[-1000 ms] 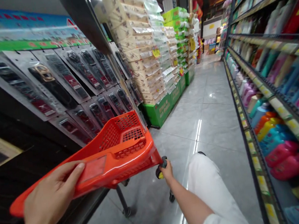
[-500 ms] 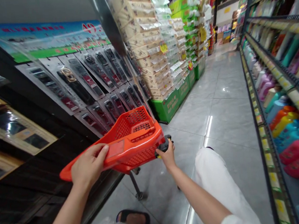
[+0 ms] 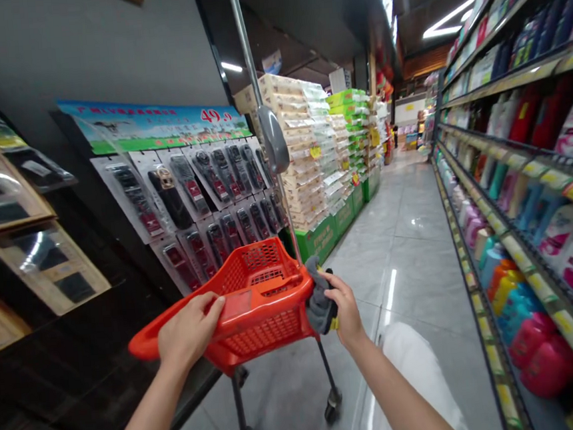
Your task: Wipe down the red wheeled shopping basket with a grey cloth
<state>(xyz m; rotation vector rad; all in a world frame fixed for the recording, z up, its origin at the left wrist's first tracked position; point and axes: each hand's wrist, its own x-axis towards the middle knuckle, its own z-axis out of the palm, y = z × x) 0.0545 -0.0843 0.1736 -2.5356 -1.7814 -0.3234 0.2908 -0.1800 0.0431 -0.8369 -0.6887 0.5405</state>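
A red plastic shopping cart (image 3: pixel 266 324) on dark legs with wheels stands in front of me, a metal pole rising from its far right corner. My left hand (image 3: pixel 190 330) is wrapped over the cart's near rim, left of centre. At the cart's right end, my right hand (image 3: pixel 345 307) grips a grey and black bundle with yellow bits (image 3: pixel 319 302), which looks like cloth or gloves and rests against the cart's side. A grey oval piece (image 3: pixel 273 139) is fixed on the pole.
On the left, packaged belts (image 3: pixel 174 191) hang under a blue sign, beside boxed goods (image 3: pixel 50 262). Stacked packs (image 3: pixel 296 154) on green bases stand ahead. Shelves of bottles (image 3: pixel 524 174) line the right. A grey tiled aisle (image 3: pixel 408 231) runs between.
The view has tilted up and levelled, showing more ceiling and the cart's wheels. More of the grey bundle now shows by my right hand. My left hand remains on the rim.
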